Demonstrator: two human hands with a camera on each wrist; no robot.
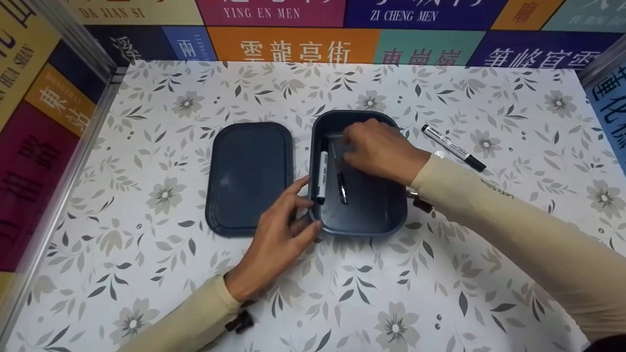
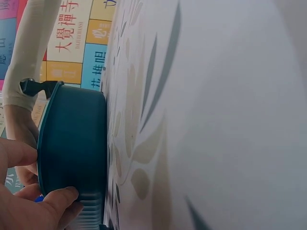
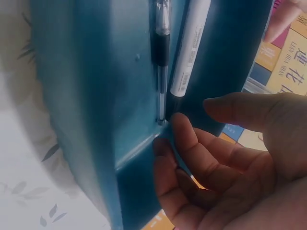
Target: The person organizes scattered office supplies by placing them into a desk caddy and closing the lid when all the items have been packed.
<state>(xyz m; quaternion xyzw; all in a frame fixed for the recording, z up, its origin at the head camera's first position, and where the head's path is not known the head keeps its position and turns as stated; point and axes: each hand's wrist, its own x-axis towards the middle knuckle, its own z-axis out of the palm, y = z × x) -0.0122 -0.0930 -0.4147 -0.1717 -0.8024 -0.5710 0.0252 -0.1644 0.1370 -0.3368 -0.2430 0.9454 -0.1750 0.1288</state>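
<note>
Toward the desk's far edge, the box is being touched by the spread left hand — the right hand, loosely curled, is being held inside near the pen.

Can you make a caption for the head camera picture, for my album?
Right hand in a dark blue box with a marker and pen; left hand touches its side.

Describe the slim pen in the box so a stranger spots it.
On the flowered tabletop, an open blue box sits right of the lid. Inside lies the slim pen, partly see-through and thinner than the white marker beside it.
</note>
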